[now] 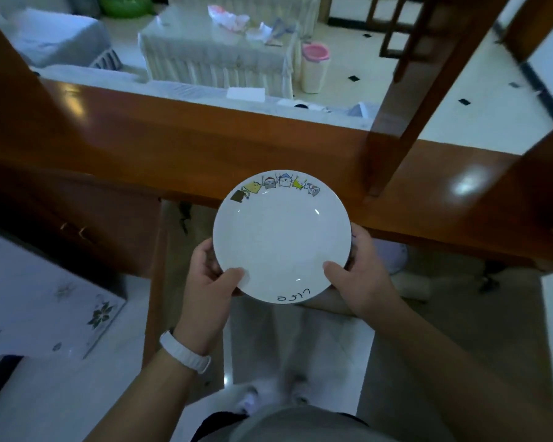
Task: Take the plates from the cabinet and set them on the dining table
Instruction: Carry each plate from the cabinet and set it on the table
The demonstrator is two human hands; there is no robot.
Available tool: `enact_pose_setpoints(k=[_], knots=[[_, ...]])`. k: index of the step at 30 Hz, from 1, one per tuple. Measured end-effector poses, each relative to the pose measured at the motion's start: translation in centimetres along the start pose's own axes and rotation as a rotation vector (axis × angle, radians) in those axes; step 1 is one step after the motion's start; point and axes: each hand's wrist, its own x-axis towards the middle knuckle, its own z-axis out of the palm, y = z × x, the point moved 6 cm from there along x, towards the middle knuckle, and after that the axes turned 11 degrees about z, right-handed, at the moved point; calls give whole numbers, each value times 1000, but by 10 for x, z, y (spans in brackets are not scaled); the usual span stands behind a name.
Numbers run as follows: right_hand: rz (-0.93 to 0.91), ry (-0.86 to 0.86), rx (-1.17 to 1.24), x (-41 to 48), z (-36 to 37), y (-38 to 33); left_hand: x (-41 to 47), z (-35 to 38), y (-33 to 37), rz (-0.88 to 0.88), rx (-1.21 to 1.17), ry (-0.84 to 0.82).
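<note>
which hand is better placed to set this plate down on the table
Probably the left, marginally. Both the left hand and right hand grip the plate by its near rim, but the patterned table lies to the person's left, so that hand is nearer.

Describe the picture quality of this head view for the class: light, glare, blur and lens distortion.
Head view: dim, bluish light overall; the plate held in the left hand and right hand is sharp, with small glints; bright glare patches on the wooden ledge; the far room is soft; wide-angle bending makes the posts splay outward.
</note>
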Motion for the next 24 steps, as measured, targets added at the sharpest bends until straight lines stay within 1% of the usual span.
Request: enact_pose_setpoints(k=[6, 12, 19, 24], knots=[[24, 200, -26, -30, 7, -7, 20, -4, 11, -25, -79, -175], [71, 361, 142, -76, 8, -2, 25, 7, 8, -39, -113, -397], [147, 642, 253, -151, -10, 27, 0, 56, 2, -111, -141, -716], [213, 837, 301, -220, -29, 57, -46, 105, 7, -125, -152, -966]])
